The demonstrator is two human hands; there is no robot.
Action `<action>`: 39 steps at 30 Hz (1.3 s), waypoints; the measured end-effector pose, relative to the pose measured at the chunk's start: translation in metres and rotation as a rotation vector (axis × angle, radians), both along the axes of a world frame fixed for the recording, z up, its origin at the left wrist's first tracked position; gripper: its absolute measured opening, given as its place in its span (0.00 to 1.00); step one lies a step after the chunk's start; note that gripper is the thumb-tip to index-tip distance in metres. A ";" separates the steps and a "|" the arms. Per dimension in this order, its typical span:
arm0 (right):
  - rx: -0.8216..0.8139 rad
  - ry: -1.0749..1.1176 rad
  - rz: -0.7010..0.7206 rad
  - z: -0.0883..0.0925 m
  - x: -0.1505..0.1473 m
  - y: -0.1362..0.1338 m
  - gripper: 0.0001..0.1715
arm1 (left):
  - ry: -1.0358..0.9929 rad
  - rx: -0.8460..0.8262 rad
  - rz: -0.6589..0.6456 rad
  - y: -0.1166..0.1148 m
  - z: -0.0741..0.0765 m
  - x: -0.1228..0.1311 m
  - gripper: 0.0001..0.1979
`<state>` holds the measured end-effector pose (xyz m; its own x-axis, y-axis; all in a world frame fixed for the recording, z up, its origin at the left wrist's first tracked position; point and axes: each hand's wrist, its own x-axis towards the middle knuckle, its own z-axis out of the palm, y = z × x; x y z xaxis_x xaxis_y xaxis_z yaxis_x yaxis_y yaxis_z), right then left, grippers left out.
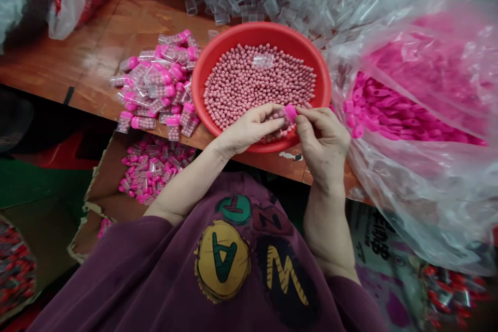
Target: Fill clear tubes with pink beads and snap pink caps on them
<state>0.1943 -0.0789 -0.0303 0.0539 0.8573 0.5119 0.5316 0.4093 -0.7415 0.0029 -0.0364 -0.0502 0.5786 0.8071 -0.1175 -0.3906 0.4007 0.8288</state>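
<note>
Left fingers (274,125) grip bead tube (277,115) | pink cap (290,112) at tube's 3 o'clock end | right fingers (306,131) pinch cap

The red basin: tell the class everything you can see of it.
The red basin is rounded and wide, apparently plastic, with a smooth rim and sloping walls. It stands upright on the wooden table, near the front edge. Pink beads cover its bottom, and one clear tube lies on them. Capped tubes lie by its left side. The left hand and right hand hide part of its rim; contact is unclear.
</note>
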 end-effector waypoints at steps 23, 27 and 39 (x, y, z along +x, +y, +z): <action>-0.022 -0.243 0.055 -0.013 -0.001 0.004 0.22 | 0.064 0.082 0.187 0.003 -0.002 0.011 0.15; -0.093 -0.494 -0.047 -0.015 -0.020 0.001 0.38 | 0.178 0.035 0.256 0.004 0.000 0.016 0.15; 0.040 -0.630 -0.140 -0.038 -0.028 0.023 0.28 | 0.250 -0.054 0.342 0.005 0.013 0.023 0.08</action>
